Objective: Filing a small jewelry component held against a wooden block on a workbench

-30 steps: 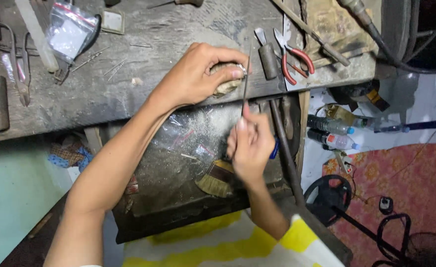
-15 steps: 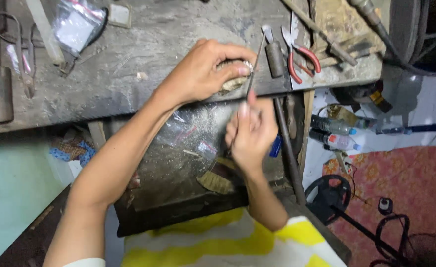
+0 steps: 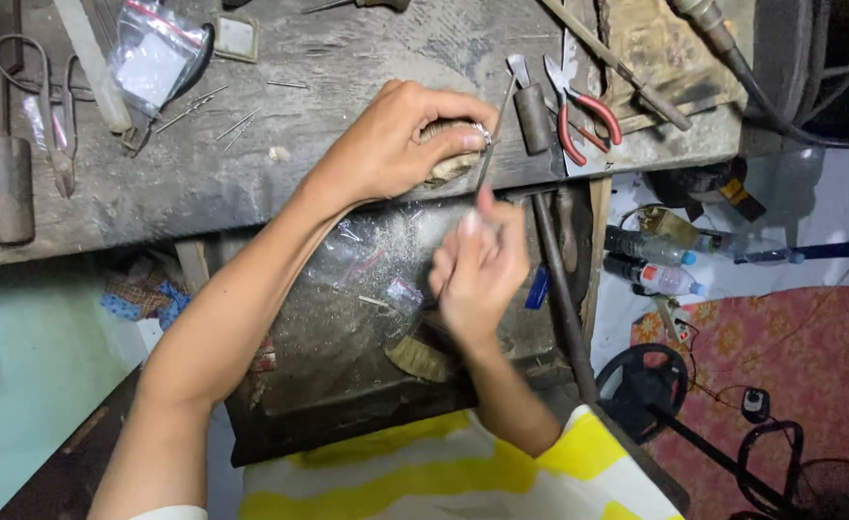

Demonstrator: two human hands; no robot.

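Left hand [image 3: 396, 144] clamps a small silver ring [image 3: 482, 132] against the wooden peg [image 3: 449, 164]; right hand [image 3: 482, 265] grips a thin metal file [image 3: 489, 159]. Slip likely: file could strike fingertips.

A small craft workshop: a worn, scarred wooden bench [image 3: 251, 193] strewn with red-handled pliers [image 3: 583, 116], shears [image 3: 44, 106], thin metal rods [image 3: 193, 111], and a brush [image 3: 420, 358] in the tray below.

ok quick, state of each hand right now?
Left hand: closed, pinching a small ring against the wooden peg at the bench edge.
Right hand: closed on a thin metal tool, tip up at the ring.
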